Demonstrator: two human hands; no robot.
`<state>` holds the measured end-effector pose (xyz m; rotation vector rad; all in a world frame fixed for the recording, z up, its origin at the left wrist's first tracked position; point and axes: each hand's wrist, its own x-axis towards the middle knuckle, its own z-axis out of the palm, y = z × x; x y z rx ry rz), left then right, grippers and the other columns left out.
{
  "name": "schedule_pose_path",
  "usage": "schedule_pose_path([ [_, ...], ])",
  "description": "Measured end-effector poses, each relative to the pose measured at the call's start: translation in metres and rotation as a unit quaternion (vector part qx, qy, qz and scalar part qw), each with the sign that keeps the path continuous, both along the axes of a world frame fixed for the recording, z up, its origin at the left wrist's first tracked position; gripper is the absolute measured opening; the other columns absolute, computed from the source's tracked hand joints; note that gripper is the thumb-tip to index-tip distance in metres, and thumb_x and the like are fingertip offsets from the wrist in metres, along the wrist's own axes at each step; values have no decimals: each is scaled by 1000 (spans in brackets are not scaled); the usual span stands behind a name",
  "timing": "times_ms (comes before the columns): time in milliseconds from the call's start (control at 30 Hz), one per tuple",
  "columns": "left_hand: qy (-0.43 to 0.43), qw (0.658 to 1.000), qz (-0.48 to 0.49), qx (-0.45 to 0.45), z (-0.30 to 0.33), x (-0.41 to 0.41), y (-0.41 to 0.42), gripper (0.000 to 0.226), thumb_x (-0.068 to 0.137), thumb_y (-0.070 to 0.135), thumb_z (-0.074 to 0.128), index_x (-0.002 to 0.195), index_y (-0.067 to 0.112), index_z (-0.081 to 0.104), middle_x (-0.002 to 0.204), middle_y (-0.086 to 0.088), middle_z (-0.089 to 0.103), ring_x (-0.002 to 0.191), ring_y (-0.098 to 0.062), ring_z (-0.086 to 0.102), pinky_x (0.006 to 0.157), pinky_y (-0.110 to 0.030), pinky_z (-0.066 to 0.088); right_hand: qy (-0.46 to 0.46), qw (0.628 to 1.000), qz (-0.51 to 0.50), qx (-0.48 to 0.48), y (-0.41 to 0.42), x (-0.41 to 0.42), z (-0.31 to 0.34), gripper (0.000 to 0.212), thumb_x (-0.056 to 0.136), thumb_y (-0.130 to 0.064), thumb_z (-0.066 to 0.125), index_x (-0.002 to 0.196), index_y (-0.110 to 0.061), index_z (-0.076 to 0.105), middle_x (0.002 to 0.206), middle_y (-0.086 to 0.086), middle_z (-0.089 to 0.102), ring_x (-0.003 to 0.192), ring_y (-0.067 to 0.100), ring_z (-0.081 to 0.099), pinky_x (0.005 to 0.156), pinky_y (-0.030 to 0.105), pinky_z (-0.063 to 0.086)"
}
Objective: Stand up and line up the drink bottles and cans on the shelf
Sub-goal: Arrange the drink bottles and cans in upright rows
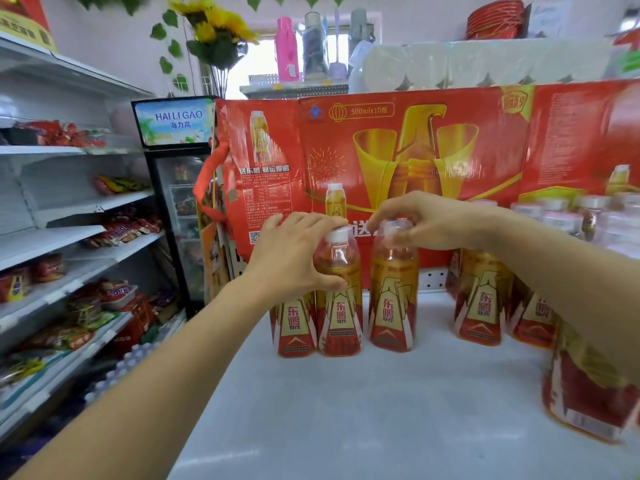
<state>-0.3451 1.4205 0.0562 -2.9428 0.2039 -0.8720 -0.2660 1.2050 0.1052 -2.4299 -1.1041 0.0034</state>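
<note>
5 bottles (pixel 393 299) upright on shelf (pixel 363 403), boxes (pixel 398 147) behind

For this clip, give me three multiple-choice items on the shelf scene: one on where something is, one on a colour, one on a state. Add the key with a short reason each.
1. Where is the left hand?
A. Wrapped round the neck and shoulder of an upright bottle
B. Flat on the bare shelf
C. On the cooler door

2. What colour is the cap of the bottle under the left hand?
A. Blue
B. White
C. Black

3. How does the bottle under the right hand stand?
A. Lying on its side
B. Upside down
C. Upright on the white shelf

Key: 1 A, its fingers curl round the bottle just below the cap. 2 B, the cap shows white above the fingers. 3 C, its base rests on the shelf and the right hand holds its cap from above.
</note>
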Motion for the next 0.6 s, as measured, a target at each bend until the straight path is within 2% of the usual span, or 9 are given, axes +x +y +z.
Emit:
schedule_pose_path([
  [133, -6, 1000, 0, -4, 0, 1, -1, 92, 69, 71, 67, 147, 44, 27, 149, 18, 38, 136, -8, 32, 111, -38, 20, 20, 999, 30, 10, 5, -3, -3, 26, 94, -22, 63, 110, -42, 62, 140, -8, 48, 122, 9, 45, 100, 36, 34],
  [300, -7, 1000, -1, -13, 1, 0, -3, 92, 69, 70, 68, 147, 44, 26, 149, 17, 38, 136, -9, 32, 111, -39, 20, 35, 999, 32, 27, 4, -8, -7, 28, 96, -20, 59, 115, -41, 59, 143, -7, 45, 119, 7, 45, 95, 31, 34],
  [367, -2, 1000, 4, -4, 2, -1, -3, 96, 69, 71, 68, 149, 43, 22, 153, 16, 33, 141, -9, 26, 117, -43, 14, 32, 998, 16, 47, 3, -11, -11, 41, 95, -23, 61, 130, -40, 48, 147, -7, 42, 125, 12, 46, 94, 31, 38],
  [433, -18, 1000, 6, -21, -2, -4, -2, 109, 66, 71, 70, 152, 41, 10, 160, 12, 16, 147, -11, 9, 120, -51, 2, 47, 994, -27, 97, 2, -16, -23, 74, 89, -34, 68, 147, -41, 23, 156, -3, 29, 131, 17, 43, 103, 36, 39],
  [467, -45, 996, 5, -71, -8, -8, 0, 118, 63, 71, 72, 153, 40, 3, 162, 10, 8, 148, -12, 3, 120, -53, 0, 63, 988, -57, 130, 1, -19, -31, 91, 83, -39, 72, 151, -41, 12, 158, -1, 24, 131, 17, 41, 104, 38, 35],
  [500, -78, 984, 5, -160, -14, -14, 2, 126, 59, 69, 76, 153, 38, -2, 162, 10, 4, 148, -13, 1, 120, -52, 3, 81, 980, -90, 159, 0, -24, -41, 105, 78, -41, 76, 152, -39, 3, 159, 0, 24, 131, 18, 42, 105, 39, 34],
  [533, -99, 958, 10, -268, -24, -18, 5, 133, 56, 66, 80, 153, 36, -6, 161, 10, 2, 148, -13, 2, 120, -50, 6, 103, 972, -119, 174, -1, -28, -52, 115, 72, -42, 80, 153, -36, -2, 157, 2, 27, 131, 19, 43, 107, 41, 34],
  [600, -76, 896, 32, -436, -49, -27, 10, 145, 48, 62, 86, 151, 38, -13, 161, 9, 4, 148, -14, 6, 119, -51, 13, 158, 961, -144, 177, -1, -32, -78, 120, 68, -36, 84, 153, -29, -1, 146, 1, 44, 122, 17, 51, 106, 42, 37],
])
